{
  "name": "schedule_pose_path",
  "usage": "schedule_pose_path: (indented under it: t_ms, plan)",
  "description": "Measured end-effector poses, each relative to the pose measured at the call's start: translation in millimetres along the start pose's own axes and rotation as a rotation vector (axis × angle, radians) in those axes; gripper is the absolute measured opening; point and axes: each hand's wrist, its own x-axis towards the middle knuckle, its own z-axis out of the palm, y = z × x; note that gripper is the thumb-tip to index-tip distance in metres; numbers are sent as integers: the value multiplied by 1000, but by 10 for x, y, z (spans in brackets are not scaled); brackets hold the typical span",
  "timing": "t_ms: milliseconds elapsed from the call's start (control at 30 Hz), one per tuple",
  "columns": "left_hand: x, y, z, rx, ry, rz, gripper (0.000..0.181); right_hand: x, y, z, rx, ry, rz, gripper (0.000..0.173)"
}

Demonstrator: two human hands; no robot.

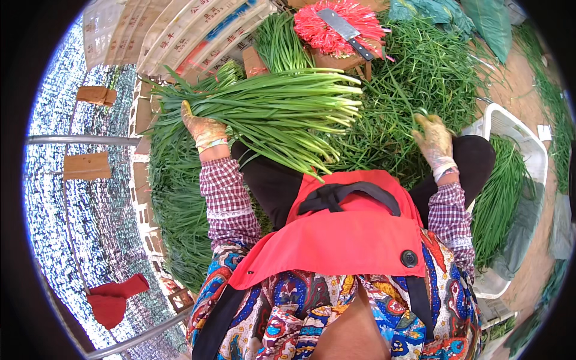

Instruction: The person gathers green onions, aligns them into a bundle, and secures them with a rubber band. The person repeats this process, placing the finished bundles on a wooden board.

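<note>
My left hand (203, 127), in a stained glove, grips a large bunch of garlic chives (279, 101) near its leafy end; the pale cut ends point right. At the right, my gloved right hand (433, 135) is over a heap of loose green leaves (405, 76), its fingers bent, with a few thin leaves at the fingertips; whether it grips them I cannot tell. Beyond the bunch, a cleaver (339, 26) with a black handle lies on a pile of red ties (310, 22) atop a small wooden stool (335, 61).
More garlic chives (180, 216) are piled at my left. A white plastic crate (542, 157) with chives and green plastic stands at the right. Stacked pale boxes (198, 31) bearing writing are at the back left. Another chive bundle (283, 42) stands beside the stool.
</note>
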Motion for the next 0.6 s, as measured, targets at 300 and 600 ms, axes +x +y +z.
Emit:
schedule_pose_path:
  t_ms: [300,600]
  plan:
    - [-127,-287,229,100,6,-88,47,426,-1113,205,774,108,-215,25]
    - [-40,-296,84,139,123,-117,54,256,-334,607,1843,227,259,19]
